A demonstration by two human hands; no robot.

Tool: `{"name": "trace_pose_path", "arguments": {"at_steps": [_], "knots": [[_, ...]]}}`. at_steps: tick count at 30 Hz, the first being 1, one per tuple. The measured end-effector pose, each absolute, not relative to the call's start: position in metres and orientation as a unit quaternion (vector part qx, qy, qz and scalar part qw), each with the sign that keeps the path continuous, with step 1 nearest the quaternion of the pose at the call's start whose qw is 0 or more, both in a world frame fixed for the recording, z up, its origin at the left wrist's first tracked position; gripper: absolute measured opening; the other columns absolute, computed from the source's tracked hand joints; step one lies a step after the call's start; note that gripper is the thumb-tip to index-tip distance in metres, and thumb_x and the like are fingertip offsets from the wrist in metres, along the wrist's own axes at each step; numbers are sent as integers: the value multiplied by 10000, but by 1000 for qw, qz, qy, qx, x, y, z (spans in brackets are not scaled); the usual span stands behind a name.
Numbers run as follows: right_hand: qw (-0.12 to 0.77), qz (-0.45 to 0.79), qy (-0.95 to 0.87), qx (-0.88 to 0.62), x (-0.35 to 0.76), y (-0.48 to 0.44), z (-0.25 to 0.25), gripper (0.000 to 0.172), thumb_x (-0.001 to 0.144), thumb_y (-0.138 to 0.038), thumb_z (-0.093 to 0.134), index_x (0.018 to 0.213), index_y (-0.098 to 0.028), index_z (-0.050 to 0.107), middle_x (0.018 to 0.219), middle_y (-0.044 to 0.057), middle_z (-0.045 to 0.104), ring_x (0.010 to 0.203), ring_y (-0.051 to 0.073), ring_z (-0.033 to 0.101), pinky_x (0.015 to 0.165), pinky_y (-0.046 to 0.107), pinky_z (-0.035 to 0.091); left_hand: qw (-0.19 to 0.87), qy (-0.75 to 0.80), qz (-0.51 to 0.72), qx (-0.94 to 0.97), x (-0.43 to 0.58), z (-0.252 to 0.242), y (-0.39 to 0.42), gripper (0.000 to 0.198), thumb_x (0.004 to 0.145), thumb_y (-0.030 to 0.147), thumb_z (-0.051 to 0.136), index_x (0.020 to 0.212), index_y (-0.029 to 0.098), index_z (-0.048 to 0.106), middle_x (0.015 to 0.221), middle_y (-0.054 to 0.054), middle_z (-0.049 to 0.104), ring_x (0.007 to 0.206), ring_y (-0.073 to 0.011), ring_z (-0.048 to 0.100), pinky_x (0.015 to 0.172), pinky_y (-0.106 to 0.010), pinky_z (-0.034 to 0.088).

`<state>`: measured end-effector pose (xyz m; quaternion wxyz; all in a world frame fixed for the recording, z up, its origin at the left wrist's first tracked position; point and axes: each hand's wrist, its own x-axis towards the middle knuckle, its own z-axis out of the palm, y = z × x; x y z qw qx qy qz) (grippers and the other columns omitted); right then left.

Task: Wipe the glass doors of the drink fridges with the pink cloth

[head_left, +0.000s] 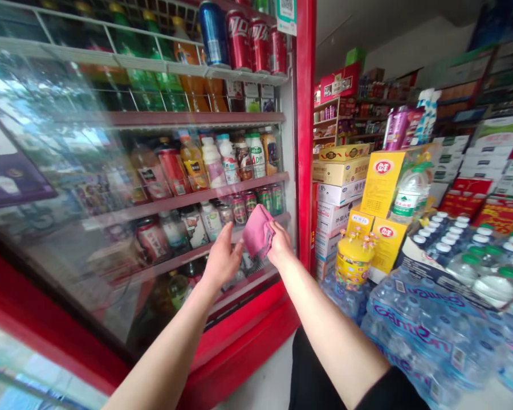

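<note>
A folded pink cloth (257, 232) is gripped in my right hand (279, 245), held up before the glass door of a red drinks cooler (304, 142). Just left of the cloth is my left hand (223, 257), its thumb and fingers apart and nothing in its palm; whether a fingertip touches the cloth is hard to tell. Behind both hands, bottles and cans stand on the cooler's shelves, among them green cans (276, 199) and a white bottle with a green cap (256, 155). Reflections cover the left part of the glass.
Right of the cooler stand stacked cartons (336, 219), yellow boxes (382, 185), a yellow tub of lollipops (354, 259) and shrink-wrapped water bottles (419, 330) on the floor. Farther back are stocked store shelves (327, 122).
</note>
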<state>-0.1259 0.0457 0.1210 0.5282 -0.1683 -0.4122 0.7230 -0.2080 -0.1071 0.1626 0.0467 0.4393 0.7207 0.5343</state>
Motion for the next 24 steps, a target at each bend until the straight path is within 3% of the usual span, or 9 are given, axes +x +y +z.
{"name": "trace_pose_path", "arguments": {"at_steps": [3,5,8,14,16,19,24], "knots": [[439,818,-336,-156,-98,-11,80,176,917,-396,732,926,-221,712,795,26,792,871,191,806,883,321,680,152,725,587,326,-193,110,-144,810,919,627,699,1563,152,574,1631,-247,583,1458,-382,636,1185,-541,526],[382,857,-313,-146,-77,-53,55,203,906,-415,738,911,-213,732,770,54,788,905,230,816,876,356,692,231,702,617,270,-177,78,-170,842,887,754,672,1443,121,660,1460,-263,707,1255,-381,754,1020,-515,618],[287,910,-255,-155,-44,-112,17,247,908,-432,730,957,-194,773,803,89,808,986,273,819,905,403,693,311,660,649,214,-148,35,-210,835,768,818,764,1218,116,749,1175,-217,813,1071,-357,799,903,-457,644],[145,946,-204,-209,8,-198,-65,577,873,-714,729,1050,-169,797,934,131,829,1074,338,799,935,455,648,331,660,667,103,-93,-44,-295,678,639,705,943,1024,194,717,982,-124,822,970,-327,808,911,-430,640],[144,927,-252,-237,19,-216,-89,588,819,-713,802,1070,-182,789,927,100,821,1038,316,791,928,416,623,327,671,660,81,-80,-65,-316,636,620,693,957,951,214,700,931,-113,813,941,-343,808,899,-448,643],[181,850,-398,-293,29,-233,-109,485,750,-574,900,1020,-188,780,890,46,798,913,240,750,872,330,577,342,680,645,69,-71,-83,-334,618,607,698,959,903,227,689,902,-108,801,895,-347,802,850,-449,644],[246,746,-488,-379,42,-208,-103,477,731,-620,830,846,-166,740,692,13,689,701,188,645,705,305,537,366,700,603,113,-80,-93,-338,711,613,801,907,965,210,731,900,-69,789,800,-263,750,762,-377,602]]}}
